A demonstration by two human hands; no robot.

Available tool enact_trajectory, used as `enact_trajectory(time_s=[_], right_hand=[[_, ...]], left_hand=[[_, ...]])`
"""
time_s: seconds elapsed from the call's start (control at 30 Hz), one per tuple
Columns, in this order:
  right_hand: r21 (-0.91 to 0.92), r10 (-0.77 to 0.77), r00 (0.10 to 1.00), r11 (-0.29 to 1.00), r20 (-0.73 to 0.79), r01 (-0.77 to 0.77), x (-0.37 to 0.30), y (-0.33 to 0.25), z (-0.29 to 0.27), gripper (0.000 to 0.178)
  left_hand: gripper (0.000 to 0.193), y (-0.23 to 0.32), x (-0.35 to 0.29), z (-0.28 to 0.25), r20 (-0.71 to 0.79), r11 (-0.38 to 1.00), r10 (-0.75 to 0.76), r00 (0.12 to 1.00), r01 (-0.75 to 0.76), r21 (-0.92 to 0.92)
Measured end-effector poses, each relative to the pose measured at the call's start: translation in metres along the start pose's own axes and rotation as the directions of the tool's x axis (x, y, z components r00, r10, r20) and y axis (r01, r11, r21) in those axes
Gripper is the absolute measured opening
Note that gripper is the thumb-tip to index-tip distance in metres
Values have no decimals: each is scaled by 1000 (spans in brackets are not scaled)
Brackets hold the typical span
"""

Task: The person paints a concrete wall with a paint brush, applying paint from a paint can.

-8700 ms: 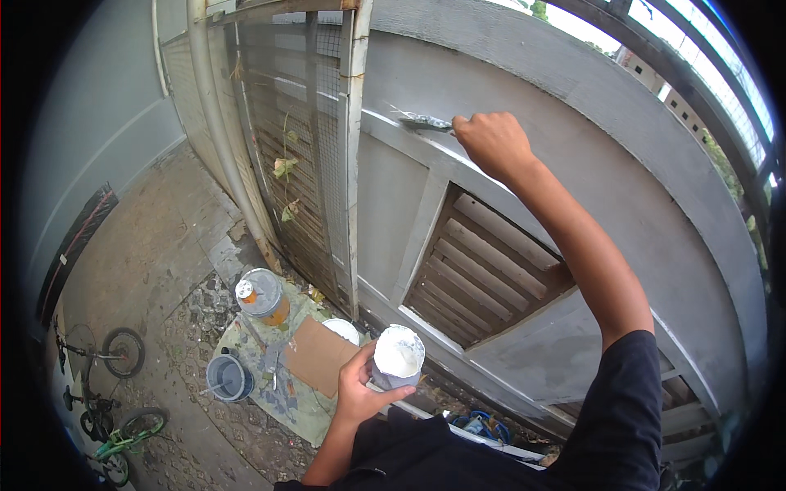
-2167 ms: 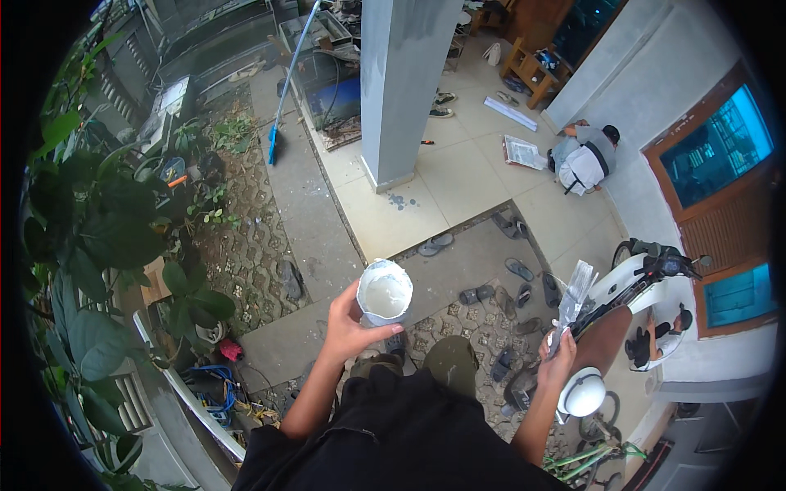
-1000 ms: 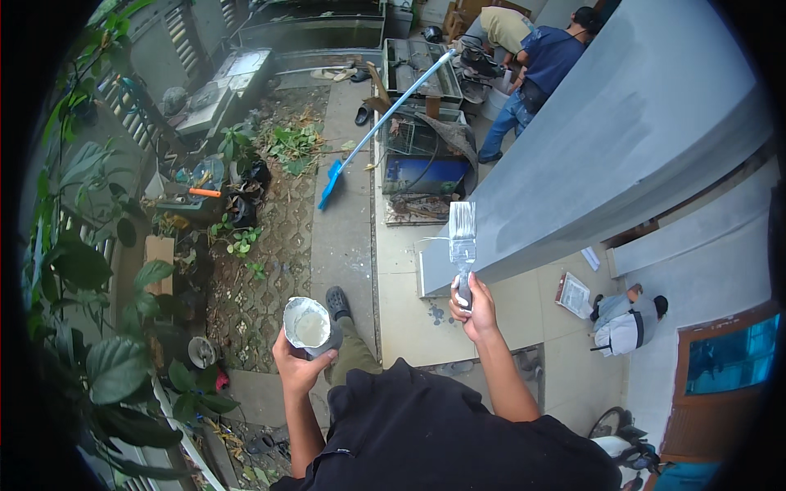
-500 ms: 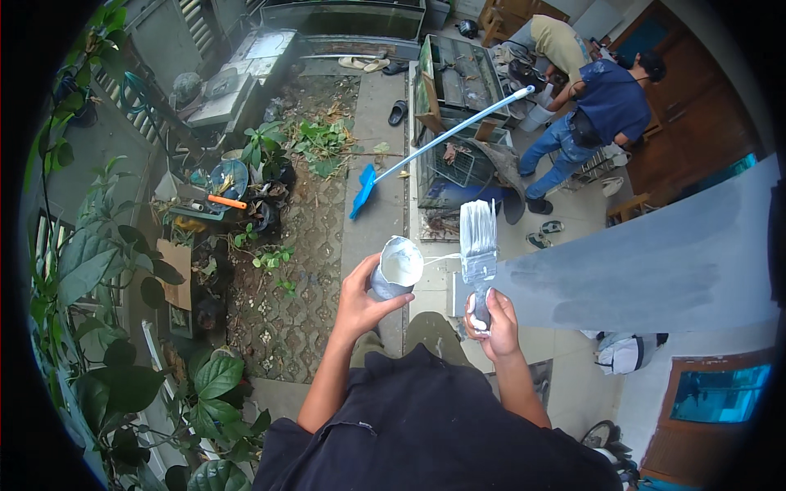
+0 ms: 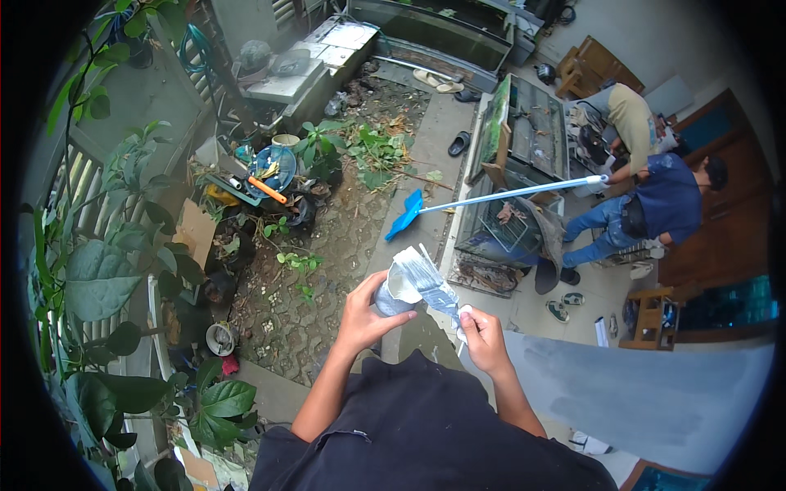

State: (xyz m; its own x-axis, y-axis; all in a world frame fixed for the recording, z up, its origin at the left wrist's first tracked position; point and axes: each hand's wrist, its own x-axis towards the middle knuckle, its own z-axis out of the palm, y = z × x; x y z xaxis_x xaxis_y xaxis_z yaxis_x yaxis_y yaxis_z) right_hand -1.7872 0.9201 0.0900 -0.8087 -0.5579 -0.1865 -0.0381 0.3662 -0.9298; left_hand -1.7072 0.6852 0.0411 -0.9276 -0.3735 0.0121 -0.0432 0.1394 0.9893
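Observation:
My left hand (image 5: 357, 319) is closed around a small paint-smeared cup (image 5: 391, 304) of white paint, held in front of my torso. My right hand (image 5: 485, 339) grips the handle of a wide flat paintbrush (image 5: 432, 285). Whitish paint coats its bristles and metal band. The brush leans to the left, its bristles at the cup's mouth; it covers part of the opening, so I cannot tell whether they touch the paint. A thin pale stick (image 5: 424, 252) pokes up beside the bristles.
A partly grey-painted wall (image 5: 639, 401) stands at the right. A blue broom (image 5: 491, 198) leans by old glass tanks (image 5: 532, 135). Two people (image 5: 673, 192) work at the far right. Potted plants, leafy branches (image 5: 102, 278) and an orange-handled tool (image 5: 267, 190) fill the left.
The paintbrush has gone from upright, apart from the cup, to tilted left against its mouth. My view has turned, so the surroundings have shifted right and down.

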Motion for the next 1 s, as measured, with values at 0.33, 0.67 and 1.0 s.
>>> enact_trajectory(time_s=[0.33, 0.67, 1.0], right_hand=[[-114, -113, 986, 985, 121, 127, 177, 10, -83, 33], [-166, -99, 978, 978, 184, 130, 304, -1, -165, 32], [-385, 31, 964, 920, 263, 75, 429, -13, -170, 27]], left_hand=[[68, -13, 151, 42, -214, 1000, -15, 977, 18, 15], [68, -14, 274, 84, -280, 997, -72, 957, 77, 10], [70, -47, 384, 61, -268, 981, -103, 958, 143, 135]])
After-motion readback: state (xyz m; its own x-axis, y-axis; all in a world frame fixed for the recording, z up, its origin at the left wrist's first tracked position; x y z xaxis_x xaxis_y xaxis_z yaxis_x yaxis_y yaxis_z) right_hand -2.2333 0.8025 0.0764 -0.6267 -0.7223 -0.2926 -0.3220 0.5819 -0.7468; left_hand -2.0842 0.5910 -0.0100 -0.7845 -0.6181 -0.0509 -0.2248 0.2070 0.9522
